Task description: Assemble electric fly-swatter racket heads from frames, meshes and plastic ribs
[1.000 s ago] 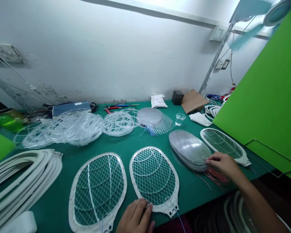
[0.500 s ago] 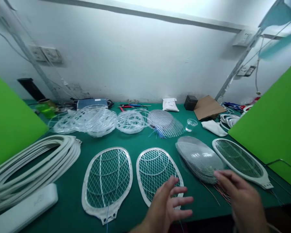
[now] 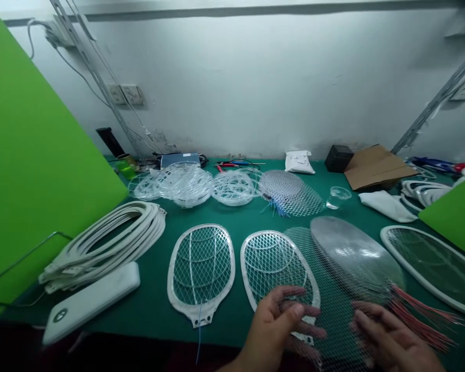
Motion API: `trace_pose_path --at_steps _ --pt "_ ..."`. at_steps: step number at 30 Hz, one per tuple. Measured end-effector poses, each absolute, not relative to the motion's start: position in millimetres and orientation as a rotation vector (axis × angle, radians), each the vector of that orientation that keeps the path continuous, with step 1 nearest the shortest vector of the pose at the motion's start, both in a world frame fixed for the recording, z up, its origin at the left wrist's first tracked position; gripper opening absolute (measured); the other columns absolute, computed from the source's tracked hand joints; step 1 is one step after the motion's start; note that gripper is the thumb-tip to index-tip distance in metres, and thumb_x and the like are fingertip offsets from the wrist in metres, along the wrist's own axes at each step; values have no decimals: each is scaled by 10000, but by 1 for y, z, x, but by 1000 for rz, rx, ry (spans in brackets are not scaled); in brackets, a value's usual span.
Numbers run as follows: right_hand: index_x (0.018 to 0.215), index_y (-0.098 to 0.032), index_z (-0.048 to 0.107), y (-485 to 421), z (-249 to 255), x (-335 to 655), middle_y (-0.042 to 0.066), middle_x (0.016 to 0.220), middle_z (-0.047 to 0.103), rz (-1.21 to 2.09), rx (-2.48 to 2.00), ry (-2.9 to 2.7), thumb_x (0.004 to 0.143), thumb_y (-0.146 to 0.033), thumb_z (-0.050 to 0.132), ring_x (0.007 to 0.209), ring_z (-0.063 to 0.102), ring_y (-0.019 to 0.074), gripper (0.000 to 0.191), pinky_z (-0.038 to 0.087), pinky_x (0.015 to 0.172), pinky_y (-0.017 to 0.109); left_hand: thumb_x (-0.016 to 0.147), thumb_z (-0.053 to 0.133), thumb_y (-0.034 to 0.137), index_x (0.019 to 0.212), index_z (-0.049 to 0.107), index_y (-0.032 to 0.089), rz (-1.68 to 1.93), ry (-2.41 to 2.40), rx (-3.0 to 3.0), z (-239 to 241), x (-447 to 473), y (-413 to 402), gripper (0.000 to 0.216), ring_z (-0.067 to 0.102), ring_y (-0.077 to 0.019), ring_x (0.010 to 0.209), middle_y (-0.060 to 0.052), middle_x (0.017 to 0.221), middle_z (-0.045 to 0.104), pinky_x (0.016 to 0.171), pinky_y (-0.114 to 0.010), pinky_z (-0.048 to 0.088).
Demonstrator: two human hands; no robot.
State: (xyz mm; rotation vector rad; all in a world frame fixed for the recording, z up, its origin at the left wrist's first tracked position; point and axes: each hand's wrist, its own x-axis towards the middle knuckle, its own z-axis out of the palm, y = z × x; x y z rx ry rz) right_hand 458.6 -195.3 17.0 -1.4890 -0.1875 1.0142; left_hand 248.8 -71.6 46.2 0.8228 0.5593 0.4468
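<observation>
Bare left hand (image 3: 271, 328), right hand (image 3: 393, 338), perhaps maroon clothing (image 3: 182, 357)

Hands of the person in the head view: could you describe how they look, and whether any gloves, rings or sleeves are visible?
Both the left hand and the right hand look bare, with slim fingers. I see no gloves, rings, bracelets or markings. No sleeve shows on the parts in view; fine details are unclear.

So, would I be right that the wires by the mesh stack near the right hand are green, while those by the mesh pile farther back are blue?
Not quite: the head view shows red wires, not green, by the mesh stack near the right hand; blue wires do lie by the mesh pile farther back.
</observation>
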Motion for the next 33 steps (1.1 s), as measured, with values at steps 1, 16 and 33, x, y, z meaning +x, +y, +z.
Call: trace_pose_path --at_steps 1,16,33 --pt "1030 -234 671 -183 23 456 37 805 703 1026 -1489 -195 594 -477 875 587 608 173 540 478 436 264 876 650 557 1327 487 141 477 549 981 39 234 -72 635 731 -293 930 -189 1137 683 715 -376 617" --pt "874 -170 696 -100 15 453 19 678 663 1463 -1691 -340 650 -458 865 554 556 128 402 426 486 237 982 504 152 813 721 215 1714 744 2606 -62 218 -79 283 732 -99 739 62 758 738 1041 -298 498" --pt "790 -163 665 -83 23 456 -34 542 488 1292 -2040 -645 626 -575 797 486 461 110 463 394 435 239 943 575 162 856 730 207 1556 613 2657 -50 203 -74 184 710 -116 945 46 936 760 1103 -299 446"
